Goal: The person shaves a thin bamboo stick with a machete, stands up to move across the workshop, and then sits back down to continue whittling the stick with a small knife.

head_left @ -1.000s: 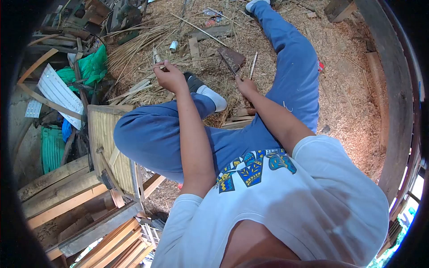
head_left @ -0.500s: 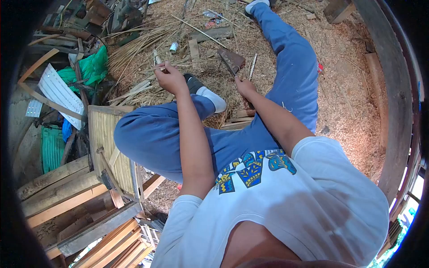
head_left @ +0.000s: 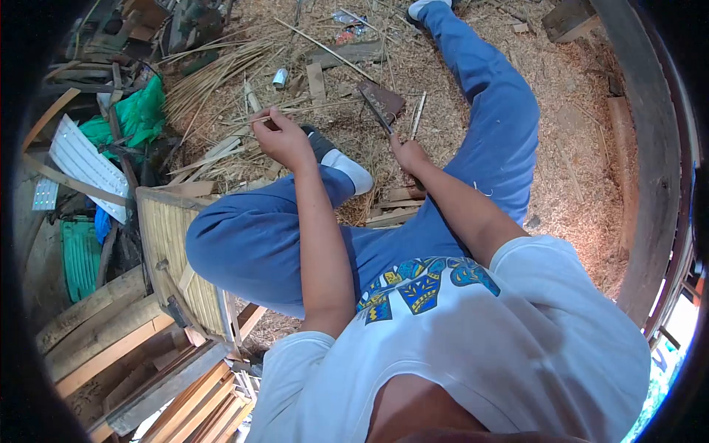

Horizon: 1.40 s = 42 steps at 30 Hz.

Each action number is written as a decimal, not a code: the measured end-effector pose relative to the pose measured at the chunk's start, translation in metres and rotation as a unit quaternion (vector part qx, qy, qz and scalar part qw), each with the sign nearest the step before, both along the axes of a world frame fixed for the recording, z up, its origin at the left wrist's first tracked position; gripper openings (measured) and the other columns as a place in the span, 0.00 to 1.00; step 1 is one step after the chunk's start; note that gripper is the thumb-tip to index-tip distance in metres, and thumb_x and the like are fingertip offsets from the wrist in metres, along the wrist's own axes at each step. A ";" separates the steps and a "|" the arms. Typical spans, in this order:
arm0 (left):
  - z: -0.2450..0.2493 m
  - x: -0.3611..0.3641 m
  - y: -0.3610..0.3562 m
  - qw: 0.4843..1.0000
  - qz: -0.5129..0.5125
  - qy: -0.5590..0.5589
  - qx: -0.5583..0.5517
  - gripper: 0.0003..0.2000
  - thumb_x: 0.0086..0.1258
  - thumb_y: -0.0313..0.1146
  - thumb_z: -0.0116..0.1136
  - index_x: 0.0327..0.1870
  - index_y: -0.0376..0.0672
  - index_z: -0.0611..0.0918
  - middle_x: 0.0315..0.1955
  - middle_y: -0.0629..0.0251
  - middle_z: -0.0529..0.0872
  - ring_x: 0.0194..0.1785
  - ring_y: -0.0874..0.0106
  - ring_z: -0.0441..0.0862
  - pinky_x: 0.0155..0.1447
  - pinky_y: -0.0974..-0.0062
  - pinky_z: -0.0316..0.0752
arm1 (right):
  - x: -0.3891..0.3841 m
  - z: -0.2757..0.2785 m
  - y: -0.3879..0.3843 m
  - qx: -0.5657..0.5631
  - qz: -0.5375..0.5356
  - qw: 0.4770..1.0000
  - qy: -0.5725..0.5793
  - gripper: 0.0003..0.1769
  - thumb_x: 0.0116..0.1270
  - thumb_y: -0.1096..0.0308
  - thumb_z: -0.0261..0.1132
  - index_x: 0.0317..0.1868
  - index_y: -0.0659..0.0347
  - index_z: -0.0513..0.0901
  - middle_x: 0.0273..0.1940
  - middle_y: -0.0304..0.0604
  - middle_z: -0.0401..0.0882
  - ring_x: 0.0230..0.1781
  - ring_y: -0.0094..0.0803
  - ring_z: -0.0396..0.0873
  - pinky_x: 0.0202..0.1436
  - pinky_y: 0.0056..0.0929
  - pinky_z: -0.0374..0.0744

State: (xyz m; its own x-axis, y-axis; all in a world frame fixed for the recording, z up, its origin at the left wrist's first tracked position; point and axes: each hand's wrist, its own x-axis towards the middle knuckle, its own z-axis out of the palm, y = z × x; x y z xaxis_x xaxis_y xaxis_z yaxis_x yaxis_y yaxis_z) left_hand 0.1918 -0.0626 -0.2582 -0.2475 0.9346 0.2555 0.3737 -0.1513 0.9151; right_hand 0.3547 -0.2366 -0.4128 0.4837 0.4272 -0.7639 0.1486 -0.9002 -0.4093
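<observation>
My left hand (head_left: 282,140) is raised over the bent leg, thumb and fingers pinched on a thin bamboo strip (head_left: 314,108). The strip runs right, towards the blade. In my right hand (head_left: 408,156) is a long dark knife (head_left: 377,112), its blade pointing up and left and part of its handle hidden behind the wrist. A flat brown piece (head_left: 385,100) lies right behind the blade. Just beyond my left hand, a pale stick (head_left: 251,94) lies among the shavings.
A heap of bamboo strips (head_left: 214,77) lies at the upper left, with a small white cup-like object (head_left: 280,77) beside it. A hammer (head_left: 174,289) rests on a slatted wooden panel (head_left: 162,229) at left. Shavings cover the ground, and a thick beam (head_left: 646,148) edges the right.
The view has shifted slightly, and the scene at left sits a little farther left. My left hand still pinches the strip and my right hand still holds the knife.
</observation>
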 end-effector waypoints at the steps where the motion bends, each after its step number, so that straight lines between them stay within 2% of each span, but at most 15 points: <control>1: 0.002 0.000 0.000 1.000 -0.003 0.005 -0.013 0.07 0.80 0.31 0.57 0.44 0.36 0.78 0.31 0.59 0.85 0.30 0.69 0.86 0.35 0.70 0.80 | 0.000 -0.004 -0.001 -0.008 0.000 1.000 -0.002 0.48 0.74 0.29 0.48 0.55 0.75 0.85 0.58 0.72 0.82 0.63 0.64 0.81 0.69 0.51 0.75; 5: -0.001 -0.005 0.017 0.999 -0.005 0.012 -0.038 0.06 0.80 0.31 0.56 0.45 0.37 0.78 0.35 0.56 0.85 0.31 0.68 0.85 0.34 0.70 0.76 | -0.006 -0.026 0.010 0.024 0.022 0.998 -0.051 0.55 0.73 0.24 0.45 0.53 0.80 0.84 0.53 0.76 0.83 0.60 0.66 0.82 0.67 0.50 0.76; 9: -0.009 -0.004 0.021 0.991 -0.023 0.104 0.085 0.04 0.78 0.28 0.57 0.43 0.36 0.78 0.31 0.57 0.83 0.30 0.66 0.83 0.36 0.67 0.76 | 0.008 -0.045 0.046 0.070 0.088 0.993 0.029 0.57 0.73 0.23 0.44 0.51 0.82 0.85 0.53 0.77 0.83 0.60 0.66 0.81 0.68 0.48 0.76; 12: -0.010 -0.011 0.021 0.998 0.010 0.050 0.037 0.04 0.79 0.28 0.56 0.44 0.37 0.78 0.31 0.58 0.83 0.30 0.67 0.83 0.35 0.68 0.76 | 0.003 -0.041 0.043 0.071 0.091 0.993 -0.016 0.56 0.73 0.24 0.44 0.51 0.81 0.86 0.53 0.76 0.83 0.60 0.66 0.81 0.68 0.47 0.76; 16: -0.015 -0.018 0.018 0.999 0.037 -0.033 -0.001 0.05 0.82 0.29 0.54 0.51 0.39 0.75 0.33 0.59 0.83 0.31 0.70 0.84 0.34 0.73 0.79 | -0.007 -0.028 0.039 0.050 0.038 0.998 -0.029 0.54 0.70 0.23 0.49 0.51 0.76 0.87 0.52 0.74 0.84 0.59 0.63 0.83 0.67 0.50 0.77; 20: -0.016 -0.018 0.015 0.996 0.028 -0.084 -0.006 0.07 0.83 0.29 0.53 0.54 0.38 0.73 0.39 0.57 0.82 0.34 0.69 0.85 0.38 0.74 0.85 | -0.004 -0.008 0.031 0.051 0.013 0.998 -0.042 0.49 0.69 0.24 0.52 0.51 0.71 0.89 0.53 0.67 0.86 0.59 0.60 0.84 0.64 0.51 0.79; 25: -0.010 -0.012 0.017 0.996 -0.003 -0.086 -0.040 0.07 0.82 0.29 0.54 0.52 0.37 0.73 0.39 0.56 0.82 0.35 0.68 0.86 0.37 0.73 0.88 | 0.006 0.010 0.021 0.025 -0.029 0.999 -0.029 0.45 0.69 0.27 0.54 0.53 0.67 0.89 0.55 0.63 0.86 0.59 0.59 0.84 0.63 0.53 0.79; 29: -0.013 -0.009 0.006 0.999 -0.027 -0.035 -0.031 0.06 0.81 0.29 0.55 0.49 0.37 0.74 0.39 0.56 0.83 0.35 0.68 0.87 0.36 0.72 0.89 | 0.002 0.011 0.010 0.025 -0.038 0.996 -0.075 0.46 0.69 0.27 0.54 0.55 0.68 0.88 0.56 0.65 0.86 0.59 0.60 0.84 0.63 0.52 0.79; 31: -0.016 -0.009 0.005 0.999 -0.008 -0.038 -0.018 0.06 0.81 0.29 0.55 0.48 0.37 0.74 0.38 0.56 0.84 0.33 0.67 0.87 0.36 0.71 0.88 | 0.003 -0.002 0.007 0.035 -0.026 0.995 -0.087 0.47 0.69 0.28 0.53 0.55 0.70 0.87 0.56 0.66 0.85 0.60 0.60 0.84 0.63 0.52 0.80; 34: -0.026 -0.016 0.009 0.999 0.019 -0.027 -0.013 0.05 0.80 0.29 0.56 0.47 0.38 0.75 0.34 0.56 0.86 0.30 0.66 0.87 0.34 0.69 0.84 | 0.003 -0.026 0.013 0.057 -0.083 0.994 -0.036 0.47 0.70 0.29 0.53 0.53 0.73 0.87 0.52 0.67 0.87 0.56 0.59 0.86 0.60 0.50 0.81; 37: -0.031 -0.021 0.012 0.999 0.032 -0.027 0.005 0.04 0.80 0.29 0.56 0.46 0.39 0.76 0.31 0.57 0.86 0.28 0.65 0.87 0.33 0.68 0.81 | 0.007 -0.028 0.010 0.095 -0.152 0.972 0.152 0.48 0.70 0.27 0.57 0.50 0.75 0.86 0.37 0.61 0.87 0.33 0.45 0.87 0.39 0.45 0.82; 40: -0.032 -0.022 0.010 0.999 0.038 -0.020 0.005 0.04 0.79 0.28 0.56 0.46 0.38 0.77 0.29 0.57 0.85 0.27 0.65 0.86 0.31 0.68 0.80 | 0.012 -0.015 0.011 0.050 -0.088 0.992 0.073 0.48 0.71 0.29 0.52 0.49 0.76 0.87 0.42 0.63 0.89 0.47 0.57 0.88 0.56 0.50 0.80; 42: -0.032 -0.021 0.014 0.998 0.040 -0.046 0.003 0.04 0.79 0.28 0.57 0.46 0.39 0.77 0.29 0.58 0.85 0.26 0.65 0.86 0.31 0.68 0.80 | 0.011 -0.005 0.011 0.067 -0.069 0.995 0.016 0.48 0.70 0.28 0.52 0.48 0.75 0.87 0.43 0.65 0.88 0.49 0.58 0.88 0.57 0.50 0.80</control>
